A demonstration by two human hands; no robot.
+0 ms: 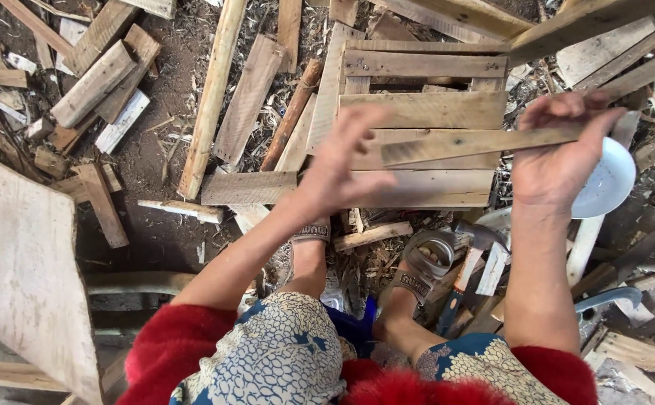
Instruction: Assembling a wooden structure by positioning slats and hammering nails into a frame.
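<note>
1. Looking down, I see a thin wooden slat [485,142] held level above the slatted wooden crate [425,112] that lies on the ground.
2. My right hand [556,154] is clenched on the slat's right end, fingers curled over its top edge.
3. My left hand [342,169] is released, fingers spread and blurred, just beside the slat's free left end; I cannot tell whether it touches the wood.
4. A white bowl [608,184] shows behind the right hand, on the ground.
5. Below the crate, both feet in grey sandals [425,262] rest among wood chips, with a hammer [466,266] just right of them.
6. Loose planks [211,97] and offcuts lie scattered over the dirt to the left.
</note>
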